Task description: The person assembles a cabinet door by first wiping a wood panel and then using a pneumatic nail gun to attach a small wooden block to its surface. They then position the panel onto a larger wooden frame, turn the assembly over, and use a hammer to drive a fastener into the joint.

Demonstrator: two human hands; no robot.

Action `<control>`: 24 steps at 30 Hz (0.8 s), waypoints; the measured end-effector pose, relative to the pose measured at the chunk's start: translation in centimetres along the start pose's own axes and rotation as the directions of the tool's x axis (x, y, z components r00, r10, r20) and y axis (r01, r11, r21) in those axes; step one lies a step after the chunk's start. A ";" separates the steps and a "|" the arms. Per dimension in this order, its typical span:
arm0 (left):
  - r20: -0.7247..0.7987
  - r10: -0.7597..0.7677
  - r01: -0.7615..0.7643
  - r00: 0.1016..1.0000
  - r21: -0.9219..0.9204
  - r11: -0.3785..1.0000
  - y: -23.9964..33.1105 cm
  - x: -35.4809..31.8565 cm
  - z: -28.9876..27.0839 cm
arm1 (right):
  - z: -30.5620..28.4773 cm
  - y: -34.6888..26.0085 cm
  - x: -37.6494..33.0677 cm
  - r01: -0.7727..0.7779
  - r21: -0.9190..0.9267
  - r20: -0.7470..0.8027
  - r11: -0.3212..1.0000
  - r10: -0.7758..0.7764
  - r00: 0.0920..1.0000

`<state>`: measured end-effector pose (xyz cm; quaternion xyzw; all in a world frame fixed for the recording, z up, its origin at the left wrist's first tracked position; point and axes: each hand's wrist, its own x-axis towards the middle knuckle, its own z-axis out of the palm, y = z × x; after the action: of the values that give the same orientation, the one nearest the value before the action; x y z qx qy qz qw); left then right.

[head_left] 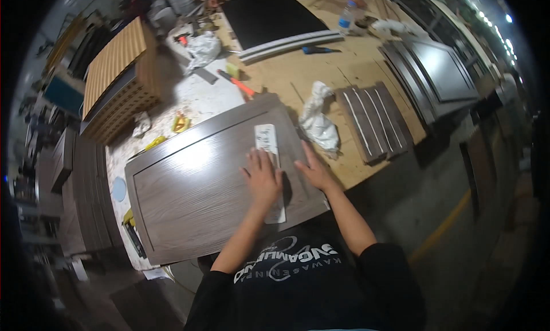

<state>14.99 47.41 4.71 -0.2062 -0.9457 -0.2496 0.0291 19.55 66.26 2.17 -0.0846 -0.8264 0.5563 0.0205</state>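
A brown wood-grain cabinet door with a raised frame lies flat on the workbench in front of me. A long white strip with handwriting lies on its panel near the right end. My left hand rests on this strip, palm down with fingers stretched out. Further right, my right hand is at the door's right frame rail, its thumb and fingers spread apart. Neither hand grips anything. Part of the strip is hidden under my left hand and wrist.
Right of the door are a crumpled white plastic bag and brown strips with white lines. Grey door panels stack beyond. A black panel, blue-handled tool and water bottle sit at the back. Cardboard-topped panels stand left.
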 end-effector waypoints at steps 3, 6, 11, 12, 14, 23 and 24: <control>-0.044 -0.053 0.052 0.998 -0.025 0.998 1.4 1.1 0.5 | 0.4 0.2 -0.1 0.018 0.024 -0.014 1.000 -0.018 1.000; -0.101 -0.119 0.114 0.988 -0.055 0.992 3.0 2.9 2.0 | 1.0 0.6 -0.1 0.056 0.073 -0.057 0.996 -0.052 0.997; -0.162 -0.138 0.145 0.977 0.031 0.989 3.1 4.3 3.6 | 1.8 1.5 0.0 0.107 0.041 -0.105 0.993 -0.102 0.989; -0.133 -0.146 0.152 0.980 0.032 0.988 2.9 4.3 3.8 | 1.8 1.4 -0.1 0.104 0.045 -0.116 0.994 -0.098 0.988; -0.127 -0.135 0.140 0.983 0.030 0.990 2.3 4.3 3.9 | 1.9 0.8 0.0 0.116 0.014 -0.151 0.993 -0.113 0.982; -0.318 -0.090 -0.067 0.944 -0.452 0.890 1.0 3.7 3.5 | -6.1 3.2 -5.4 0.100 -0.262 -0.741 0.960 -0.267 0.616; -0.299 -0.087 -0.051 0.950 -0.426 0.903 1.0 3.7 3.5 | -8.1 4.3 -6.3 -0.031 -0.349 -0.755 0.937 -0.262 0.601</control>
<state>12.21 51.33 2.67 -0.1566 -0.8530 -0.4808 0.1292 27.29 74.25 1.70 -0.2694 -0.8151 0.3137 0.4058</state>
